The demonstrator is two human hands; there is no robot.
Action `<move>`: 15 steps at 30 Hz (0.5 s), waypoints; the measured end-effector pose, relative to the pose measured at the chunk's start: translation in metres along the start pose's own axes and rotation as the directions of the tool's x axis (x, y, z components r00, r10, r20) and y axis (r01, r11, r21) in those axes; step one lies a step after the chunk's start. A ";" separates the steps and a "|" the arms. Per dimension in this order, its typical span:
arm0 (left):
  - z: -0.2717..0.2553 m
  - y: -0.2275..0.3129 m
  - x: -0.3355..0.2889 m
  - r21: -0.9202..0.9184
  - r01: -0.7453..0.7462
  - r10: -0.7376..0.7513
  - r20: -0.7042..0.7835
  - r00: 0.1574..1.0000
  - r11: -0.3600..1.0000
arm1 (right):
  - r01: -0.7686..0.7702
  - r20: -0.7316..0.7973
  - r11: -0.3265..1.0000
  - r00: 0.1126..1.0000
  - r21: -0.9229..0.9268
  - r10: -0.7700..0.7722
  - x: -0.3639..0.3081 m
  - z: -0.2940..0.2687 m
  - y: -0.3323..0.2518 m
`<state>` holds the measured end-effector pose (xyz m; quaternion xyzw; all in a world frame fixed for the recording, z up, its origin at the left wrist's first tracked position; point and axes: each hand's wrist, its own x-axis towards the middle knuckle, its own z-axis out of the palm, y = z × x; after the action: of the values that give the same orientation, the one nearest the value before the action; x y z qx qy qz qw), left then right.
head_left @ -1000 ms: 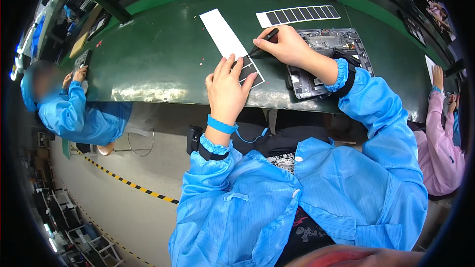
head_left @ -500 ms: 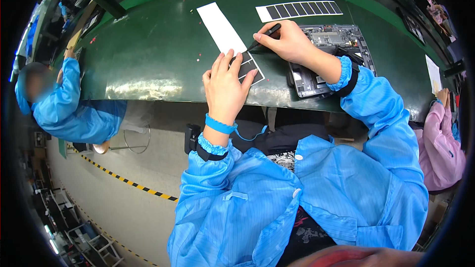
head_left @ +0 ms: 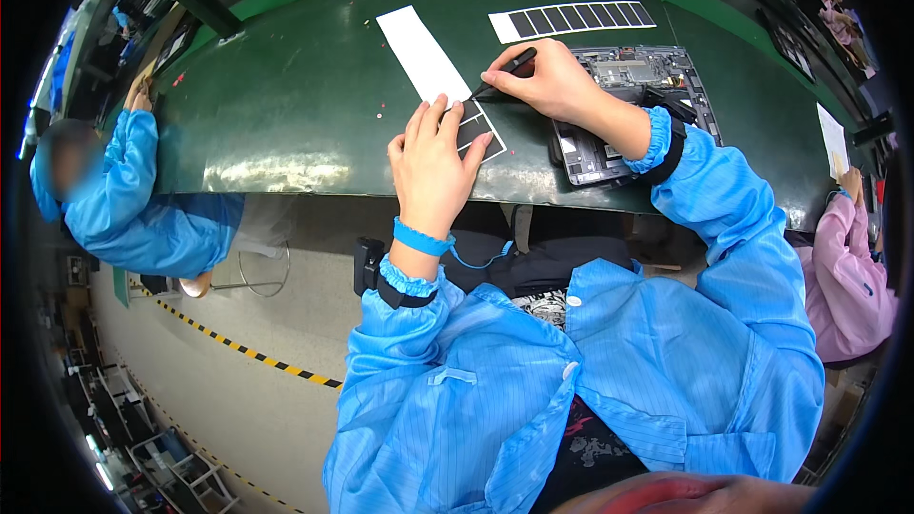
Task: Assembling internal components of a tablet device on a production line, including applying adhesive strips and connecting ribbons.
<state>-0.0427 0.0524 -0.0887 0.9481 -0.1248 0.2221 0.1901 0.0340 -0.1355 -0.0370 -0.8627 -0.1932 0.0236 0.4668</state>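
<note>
At far left, a co-worker (head_left: 105, 214) in blue now has hands farther up the desk (head_left: 286, 105) than a second ago; looks unrelated to the work in hand. Mid-desk, near the front edge, the white strip (head_left: 428, 62) with dark cells lies flat; hardly any change there, so the work seems held at one spot. Long axis runs diagonally: blank end points up-left, away from the person, dark-cell end down-right, toward the near edge. Left hand (head_left: 431, 167) rests on the dark part, fingers slightly apart, thumb well out. Next right, black pen-like tool (head_left: 521, 60) slants down-left, tip at the strip's right edge; can't tell if it presses. Right hand (head_left: 560, 81) has fingers clamped on it. Farther right, second strip (head_left: 577, 17) lies crosswise; opened device (head_left: 687, 81) sits nearer the person.
</note>
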 end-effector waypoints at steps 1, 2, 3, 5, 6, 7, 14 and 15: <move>-0.001 0.001 0.001 0.014 0.004 -0.004 0.008 1.000 1.000 | 0.000 0.010 1.000 1.000 0.019 -0.001 0.000 0.000 0.000; -0.001 0.001 0.001 0.013 0.003 -0.003 0.008 1.000 1.000 | 0.001 0.019 0.999 1.000 0.038 -0.001 0.000 0.000 0.001; -0.001 0.000 0.002 0.014 0.001 -0.001 0.006 1.000 1.000 | 0.000 0.019 0.999 1.000 0.038 -0.001 0.001 0.001 0.002; -0.002 0.000 0.001 0.015 -0.002 0.002 0.004 1.000 1.000 | 0.045 0.011 0.999 0.999 0.000 -0.045 0.002 0.002 0.004; -0.002 0.001 0.001 0.026 -0.004 0.004 0.008 1.000 1.000 | 0.045 0.010 0.999 0.999 0.000 -0.045 0.002 0.002 0.005; -0.002 0.001 0.001 0.037 -0.006 0.005 0.012 1.000 0.999 | 0.048 0.010 0.999 0.999 0.024 -0.048 0.003 0.002 0.005; -0.001 0.001 0.002 0.050 -0.023 0.021 0.032 0.999 0.998 | 0.045 0.059 0.947 0.996 0.317 -0.068 0.004 -0.014 0.004; -0.001 0.000 0.002 0.039 -0.024 0.023 0.037 0.999 0.999 | 0.065 0.033 0.906 0.996 0.419 -0.086 0.007 -0.018 0.007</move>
<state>-0.0417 0.0527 -0.0866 0.9540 -0.1350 0.2095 0.1666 0.0472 -0.1510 -0.0317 -0.7339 -0.2286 0.0680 0.6360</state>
